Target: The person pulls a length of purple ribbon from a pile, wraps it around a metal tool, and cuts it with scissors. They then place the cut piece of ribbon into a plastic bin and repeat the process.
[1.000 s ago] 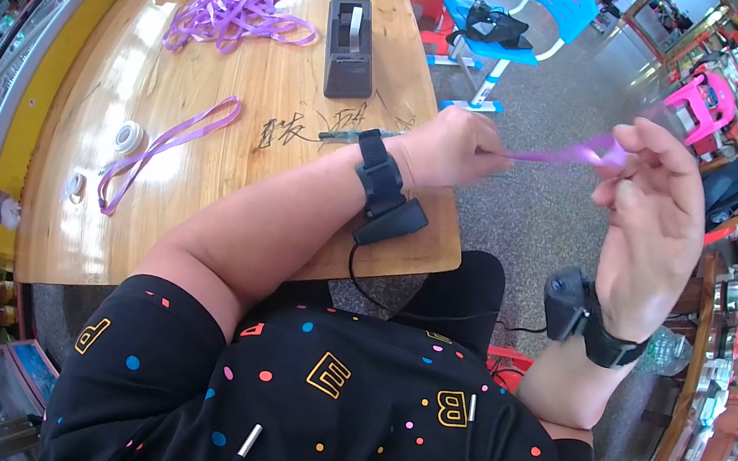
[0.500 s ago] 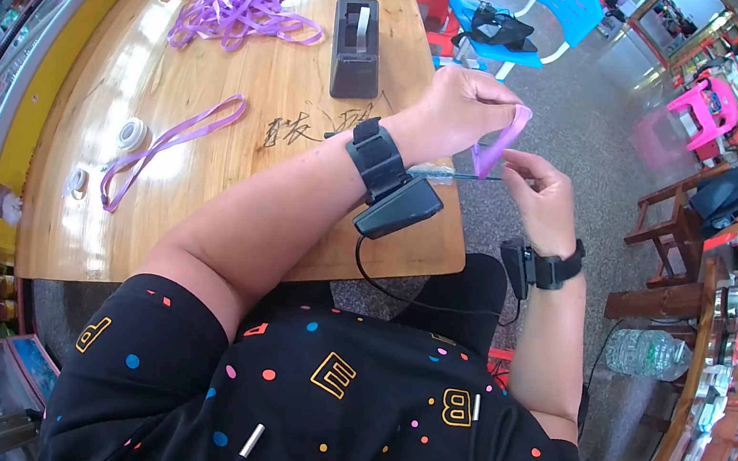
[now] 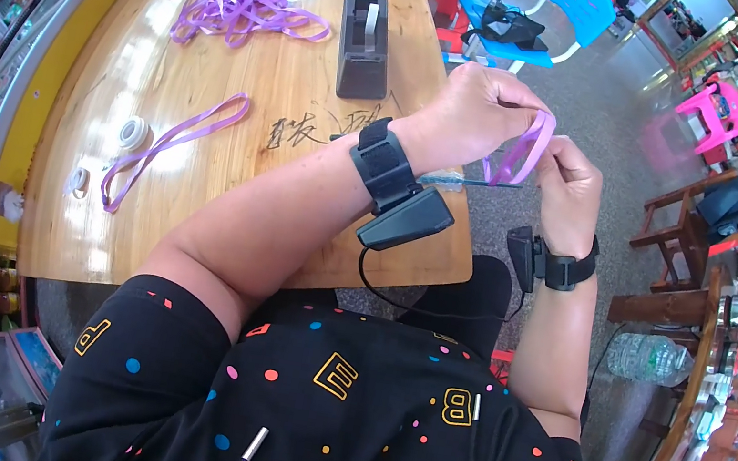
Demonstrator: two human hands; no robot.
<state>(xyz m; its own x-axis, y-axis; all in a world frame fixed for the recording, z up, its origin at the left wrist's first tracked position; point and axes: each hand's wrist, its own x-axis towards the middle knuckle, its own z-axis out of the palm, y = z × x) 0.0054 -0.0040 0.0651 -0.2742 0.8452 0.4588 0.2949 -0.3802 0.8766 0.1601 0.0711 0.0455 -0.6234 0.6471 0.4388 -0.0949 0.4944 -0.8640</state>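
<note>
Over the table's right edge, my left hand [image 3: 481, 118] pinches a purple ribbon [image 3: 529, 156] between thumb and fingers. The ribbon hangs in a narrow loop below the fingertips. Close on its right is my right hand [image 3: 573, 184], with thumb and forefinger drawn together at the ribbon's edge; what lies between them is hidden. Just below the loop, a thin dark rod [image 3: 492, 185] sticks out past the table edge. A black tape dispenser [image 3: 365, 51] with a roll of clear tape stands beyond my left wrist. Each wrist wears a black strapped device.
On the wooden table [image 3: 249, 76] lie a heap of purple ribbons [image 3: 250, 4], a single purple ribbon loop [image 3: 173, 142] and a white tape roll [image 3: 133, 133]. Blue chair [image 3: 577, 13], pink stool [image 3: 713, 116] and wooden stool [image 3: 678, 226] stand to the right.
Both hands have shifted a little to the right, the right hand also slightly up. The ribbon loop between them has opened wider.
</note>
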